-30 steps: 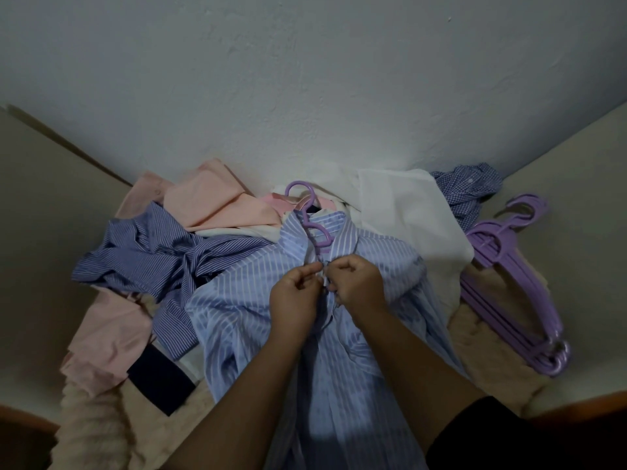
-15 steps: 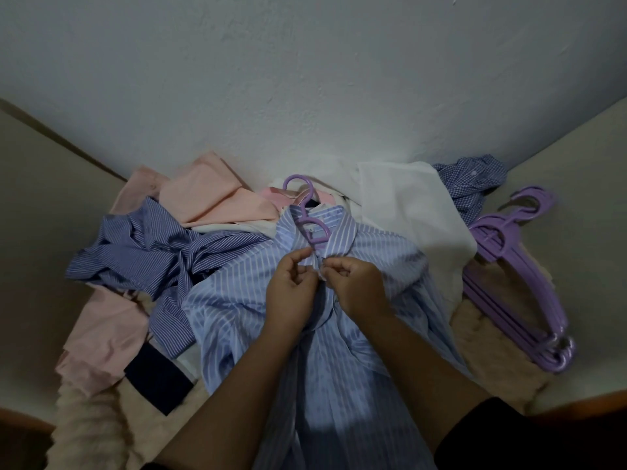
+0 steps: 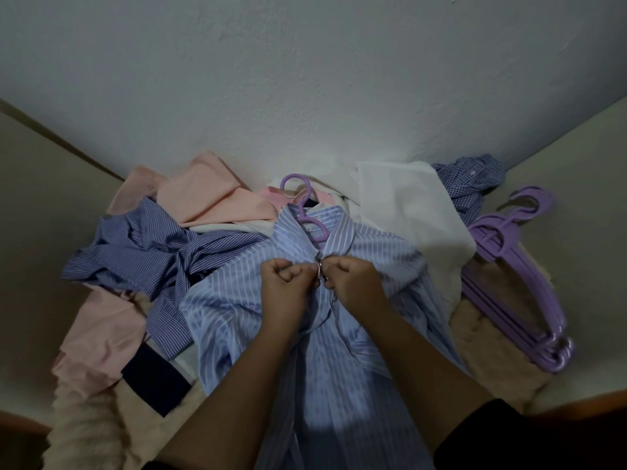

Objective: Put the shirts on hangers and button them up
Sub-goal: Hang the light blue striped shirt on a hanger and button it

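Both hands are working just under the collar of the pale blue, white-striped cotton shirt [image 3: 237,300], which is lying face up directly beneath them on the fluffy cream blanket [image 3: 88,432]. I am curling my left hand [image 3: 288,286] into a near fist, pinching the placket edge on its side, and my right hand [image 3: 356,279] is doing the same on the other edge, knuckles nearly touching. Something small and glinting is sitting between my fingertips; I am taking it for the top button, though I cannot be sure.

To do this well, I judge I should be keeping both edges taut and level, lining the buttonhole over the button before pushing, and not tugging the collar off the lilac plastic hanger [image 3: 307,212] whose hook is poking out just beyond my hands.

Counting what is lying around: one shirt on a hanger in my hands; beyond my left hand, one darker blue striped shirt [image 3: 135,252] and peach-pink cloth [image 3: 210,198] that may be one shirt or more; beyond my right hand, one white shirt [image 3: 407,205] and one small-checked blue shirt [image 3: 468,181]. Far out to the right of my right hand, a stack of spare lilac hangers [image 3: 509,266] is waiting, at least three, the exact number being hard to tell. One dark navy piece [image 3: 156,381] is showing near my left forearm.
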The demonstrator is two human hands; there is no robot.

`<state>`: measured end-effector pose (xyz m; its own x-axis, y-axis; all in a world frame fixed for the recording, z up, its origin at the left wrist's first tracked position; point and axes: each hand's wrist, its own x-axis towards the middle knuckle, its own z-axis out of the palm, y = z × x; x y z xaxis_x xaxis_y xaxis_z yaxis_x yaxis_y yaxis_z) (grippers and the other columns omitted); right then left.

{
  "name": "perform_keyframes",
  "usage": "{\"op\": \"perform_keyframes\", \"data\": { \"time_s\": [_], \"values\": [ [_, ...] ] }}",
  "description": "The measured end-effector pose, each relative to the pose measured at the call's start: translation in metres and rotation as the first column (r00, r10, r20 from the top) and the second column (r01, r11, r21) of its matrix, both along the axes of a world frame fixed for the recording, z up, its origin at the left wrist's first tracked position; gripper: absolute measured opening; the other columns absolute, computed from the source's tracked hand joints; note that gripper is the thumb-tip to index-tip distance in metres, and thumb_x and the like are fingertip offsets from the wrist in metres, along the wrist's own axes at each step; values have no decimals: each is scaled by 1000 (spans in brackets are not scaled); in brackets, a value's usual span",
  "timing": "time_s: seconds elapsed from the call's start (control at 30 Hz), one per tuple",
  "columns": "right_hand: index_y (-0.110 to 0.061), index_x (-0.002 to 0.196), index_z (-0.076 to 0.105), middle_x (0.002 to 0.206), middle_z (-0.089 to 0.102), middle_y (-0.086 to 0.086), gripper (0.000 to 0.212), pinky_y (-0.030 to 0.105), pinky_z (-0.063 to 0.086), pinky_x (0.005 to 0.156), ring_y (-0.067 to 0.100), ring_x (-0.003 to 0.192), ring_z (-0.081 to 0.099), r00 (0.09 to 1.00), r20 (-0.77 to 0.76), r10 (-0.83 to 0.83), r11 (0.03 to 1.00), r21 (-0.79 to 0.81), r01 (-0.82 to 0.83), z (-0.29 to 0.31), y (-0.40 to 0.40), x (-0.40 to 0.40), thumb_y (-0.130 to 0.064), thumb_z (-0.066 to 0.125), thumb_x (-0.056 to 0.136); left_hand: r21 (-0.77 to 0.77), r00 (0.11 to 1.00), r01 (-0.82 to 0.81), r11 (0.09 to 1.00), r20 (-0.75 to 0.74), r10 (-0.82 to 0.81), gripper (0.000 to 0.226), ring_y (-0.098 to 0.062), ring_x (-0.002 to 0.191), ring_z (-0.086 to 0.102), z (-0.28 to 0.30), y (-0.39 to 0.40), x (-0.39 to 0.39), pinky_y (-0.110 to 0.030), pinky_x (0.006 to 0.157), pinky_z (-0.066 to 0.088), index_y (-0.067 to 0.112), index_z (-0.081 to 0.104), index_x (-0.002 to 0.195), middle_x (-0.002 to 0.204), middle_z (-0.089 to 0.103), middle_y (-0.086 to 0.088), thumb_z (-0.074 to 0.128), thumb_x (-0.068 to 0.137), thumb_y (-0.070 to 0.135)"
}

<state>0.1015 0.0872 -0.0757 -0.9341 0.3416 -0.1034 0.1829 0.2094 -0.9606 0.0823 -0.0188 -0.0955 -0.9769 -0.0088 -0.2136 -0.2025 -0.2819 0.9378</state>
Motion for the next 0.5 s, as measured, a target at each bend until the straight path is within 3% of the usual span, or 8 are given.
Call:
{"op": "perform_keyframes", "data": {
  "time_s": [0.07,0.17,0.33,0.4,0.5],
  "values": [
    [0,94,69,63,61,0,11,13,44,58,2,55,58,998,-34,52,997,-62,-54,1,-1,4,1,60,87,78,999,15,997,32,-17,27,-20,67,62,1,-2,-2,-31,70,53,11,45,93,70,63,-7,66,84,-3],
    [-7,88,69,64,66,-2,11,10,47,65,-2,59,62,993,-62,95,984,-144,-103,0,-2,7,2,63,85,83,993,90,992,66,-95,9,-18,69,64,2,-5,-3,-27,69,54,4,63,92,74,67,-10,65,85,0],
    [1,92,73,75,67,8,15,23,49,67,9,63,59,995,-94,-34,998,47,38,0,-6,6,-8,60,90,28,974,225,974,32,-226,14,-16,70,58,3,-9,-6,-29,77,50,1,71,91,80,66,-15,60,91,8],
    [6,81,68,66,63,13,20,18,44,60,4,54,52,993,-113,-46,994,91,56,1,-8,5,-6,57,91,-10,972,236,972,25,-235,17,-18,74,58,6,-10,-6,-28,78,50,9,74,82,82,65,-17,60,91,8],
    [5,74,59,56,48,1,24,10,36,50,1,48,47,996,-73,-52,992,112,60,2,-8,1,-5,50,94,-32,970,240,970,35,-239,12,-20,76,59,8,-10,-5,-29,80,51,8,74,84,83,66,-19,63,89,8]
  ]
}}
